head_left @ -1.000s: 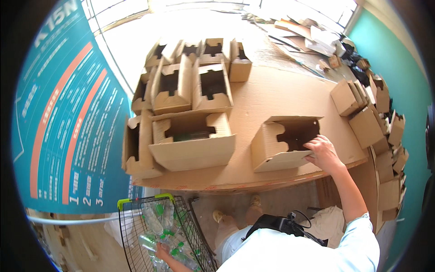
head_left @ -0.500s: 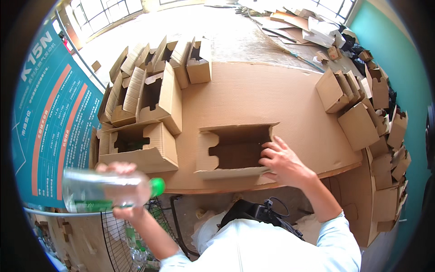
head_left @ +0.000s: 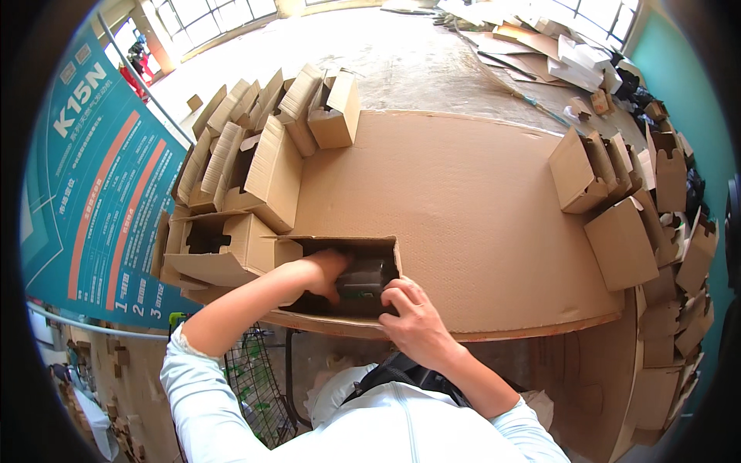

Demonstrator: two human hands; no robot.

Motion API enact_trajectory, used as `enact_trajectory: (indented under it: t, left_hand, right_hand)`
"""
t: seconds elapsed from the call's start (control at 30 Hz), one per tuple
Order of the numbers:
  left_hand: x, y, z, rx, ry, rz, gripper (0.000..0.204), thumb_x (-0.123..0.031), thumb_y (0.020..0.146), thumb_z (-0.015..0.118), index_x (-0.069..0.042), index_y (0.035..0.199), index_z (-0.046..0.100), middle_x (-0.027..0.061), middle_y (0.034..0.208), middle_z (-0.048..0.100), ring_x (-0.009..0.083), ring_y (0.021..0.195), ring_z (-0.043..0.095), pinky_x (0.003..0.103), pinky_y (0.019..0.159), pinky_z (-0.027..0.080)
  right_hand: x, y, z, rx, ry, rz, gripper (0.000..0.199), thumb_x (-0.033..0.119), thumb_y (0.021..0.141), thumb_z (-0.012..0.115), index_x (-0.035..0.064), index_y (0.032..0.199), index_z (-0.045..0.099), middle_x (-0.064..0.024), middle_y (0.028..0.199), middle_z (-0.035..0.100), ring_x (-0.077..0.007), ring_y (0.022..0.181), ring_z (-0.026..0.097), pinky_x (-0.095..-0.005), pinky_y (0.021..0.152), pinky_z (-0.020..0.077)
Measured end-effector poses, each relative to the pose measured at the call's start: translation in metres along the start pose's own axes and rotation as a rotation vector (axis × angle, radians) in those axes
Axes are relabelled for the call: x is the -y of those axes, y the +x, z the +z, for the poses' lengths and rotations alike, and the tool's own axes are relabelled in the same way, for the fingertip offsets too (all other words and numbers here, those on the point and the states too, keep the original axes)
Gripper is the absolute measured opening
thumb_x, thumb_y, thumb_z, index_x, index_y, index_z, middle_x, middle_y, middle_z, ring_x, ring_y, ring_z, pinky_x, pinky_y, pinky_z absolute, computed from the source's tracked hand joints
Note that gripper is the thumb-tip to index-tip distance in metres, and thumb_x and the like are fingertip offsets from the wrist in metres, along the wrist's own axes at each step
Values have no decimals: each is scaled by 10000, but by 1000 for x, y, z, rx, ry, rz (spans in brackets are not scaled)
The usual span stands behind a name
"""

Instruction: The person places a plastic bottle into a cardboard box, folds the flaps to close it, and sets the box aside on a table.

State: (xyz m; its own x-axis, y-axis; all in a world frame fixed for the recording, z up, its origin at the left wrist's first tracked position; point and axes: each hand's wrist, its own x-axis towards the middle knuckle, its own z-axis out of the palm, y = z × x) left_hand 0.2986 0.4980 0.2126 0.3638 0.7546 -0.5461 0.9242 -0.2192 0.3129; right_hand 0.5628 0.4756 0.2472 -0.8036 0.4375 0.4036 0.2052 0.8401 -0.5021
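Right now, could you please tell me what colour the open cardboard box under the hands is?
Plain brown, the open cardboard box in the head view.

Matt brown cardboard nearly everywhere.
The open box [head_left: 340, 274] at the table's [head_left: 478, 208] near edge is rough corrugated card; the bottle [head_left: 363, 279] inside looks clear glossy plastic.

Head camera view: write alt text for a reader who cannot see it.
A person's left hand pushes a clear plastic bottle into an open cardboard box at the near edge of a cardboard-covered table, while the right hand steadies the box's front. Folded boxes crowd both sides.
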Motion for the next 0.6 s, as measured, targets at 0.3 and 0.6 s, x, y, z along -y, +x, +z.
enact_trajectory:
  t: [0.3,0.6]
  left_hand:
    - [4,49,40,313,270,45,427,-180,727,758,-36,1120,676,176,1085,686,321,1021,651,425,893,522]
    - [-14,-63,-19,-435,-368,267,306,-116,904,588,-10,1190,612,193,1125,670,335,1054,638,406,927,503]
  right_hand:
    - [-9,7,-1,-14,72,31,82,66,687,696,13,714,639,-131,1027,517,-313,1146,488,-500,1070,389]
    - [3,16,2,-6,39,135,128,44,693,756,29,721,632,-107,1050,524,-318,1122,519,-420,910,491]
